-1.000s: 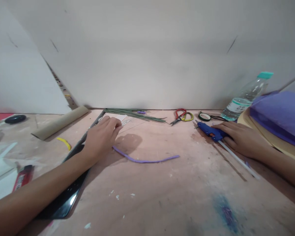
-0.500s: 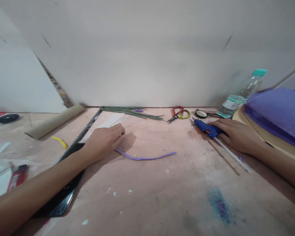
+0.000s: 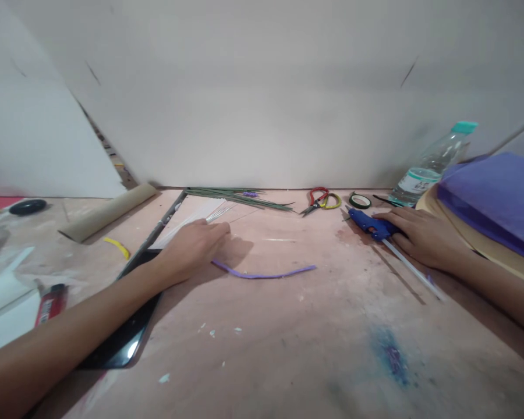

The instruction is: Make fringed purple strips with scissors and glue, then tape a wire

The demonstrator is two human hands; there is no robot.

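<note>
My left hand [image 3: 197, 245] is closed, its fingers pinched together just above the table. A thin wire [image 3: 279, 240] shows as a faint glint to the right of those fingertips, seemingly held by them. Under and behind this hand lies a fan of white wires [image 3: 216, 214]. A curved purple strip [image 3: 262, 276] lies on the table just in front of the fingers. At the right, my right hand [image 3: 419, 235] is wrapped round the handle of a blue glue gun [image 3: 369, 224], which rests on the table with a clear glue stick [image 3: 413, 270] sticking out behind.
Green stems [image 3: 240, 198], scissors [image 3: 318, 201] and green tape [image 3: 359, 201] lie along the back board. A water bottle [image 3: 428, 169] and purple sheets [image 3: 498, 192] stand right. Leftward are a cardboard tube [image 3: 109, 215], a lighter [image 3: 51, 305] and a black tablet-like slab [image 3: 122, 343].
My left hand has shifted slightly right and the thin wire beside it lies farther right. My right hand stays on the glue gun. The whole view has shifted a little.
</note>
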